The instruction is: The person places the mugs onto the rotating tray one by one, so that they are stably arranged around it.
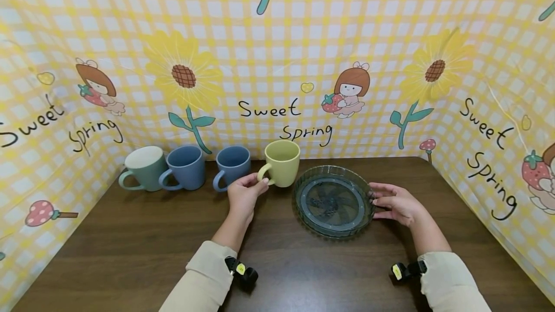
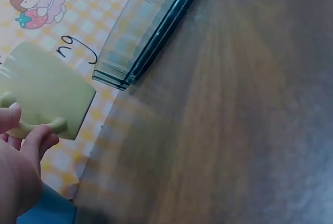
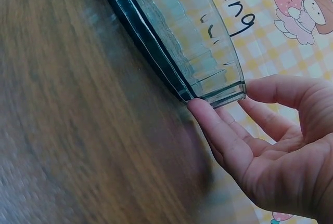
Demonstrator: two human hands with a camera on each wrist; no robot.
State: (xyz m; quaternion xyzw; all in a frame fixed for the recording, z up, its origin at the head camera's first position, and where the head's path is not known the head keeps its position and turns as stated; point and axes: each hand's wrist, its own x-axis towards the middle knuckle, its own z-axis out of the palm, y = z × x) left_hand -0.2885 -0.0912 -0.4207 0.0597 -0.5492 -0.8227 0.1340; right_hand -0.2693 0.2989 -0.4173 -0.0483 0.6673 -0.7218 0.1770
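A yellow-green mug [image 1: 283, 165] stands in the middle of the head view, its handle turned toward the left hand. The left hand [image 1: 244, 195] pinches that handle between thumb and fingers, and the left wrist view shows the fingers at the handle [image 2: 58, 125]. To the mug's right is a round, clear dark-green glass dish [image 1: 334, 203] with a ribbed wall. The right hand [image 1: 399, 206] grips the dish's right side. In the right wrist view, fingertips touch both the rim and the bottom edge of the dish [image 3: 208, 65].
Left of the yellow-green mug, along the back of the brown wooden table [image 1: 130, 254], stand a blue mug [image 1: 236, 163], another blue mug [image 1: 186, 167] and a green mug [image 1: 147, 172] with a pale inside. A yellow checked cloth [image 1: 277, 61] rises behind and at both sides.
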